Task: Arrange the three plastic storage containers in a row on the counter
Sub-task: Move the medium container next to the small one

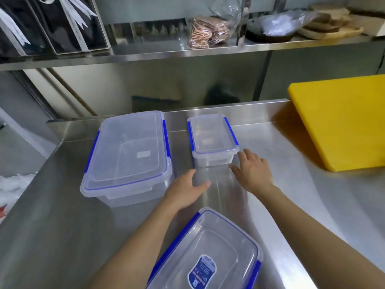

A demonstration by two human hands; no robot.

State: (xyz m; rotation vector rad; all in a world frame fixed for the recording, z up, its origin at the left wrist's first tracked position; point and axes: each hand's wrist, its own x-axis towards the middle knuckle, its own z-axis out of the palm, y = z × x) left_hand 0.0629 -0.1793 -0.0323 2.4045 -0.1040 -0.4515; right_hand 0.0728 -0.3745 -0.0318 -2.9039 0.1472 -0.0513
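Note:
Three clear plastic containers with blue lid clips stand on the steel counter (62, 215). The large container (129, 155) is at the left. The small container (211, 138) sits to its right, near the back. A medium container (208, 253) with a blue label on its lid is nearest me, at the bottom edge. My left hand (185, 192) hovers open between the large and small containers, holding nothing. My right hand (253, 170) is open just in front of the small container's near right corner, fingers spread, close to it but not gripping it.
A yellow cutting board (341, 122) leans at the right of the counter. A steel shelf (187, 51) above holds black boxes, a bag of brown packets and wooden dishes. The counter's left edge drops off beside the large container.

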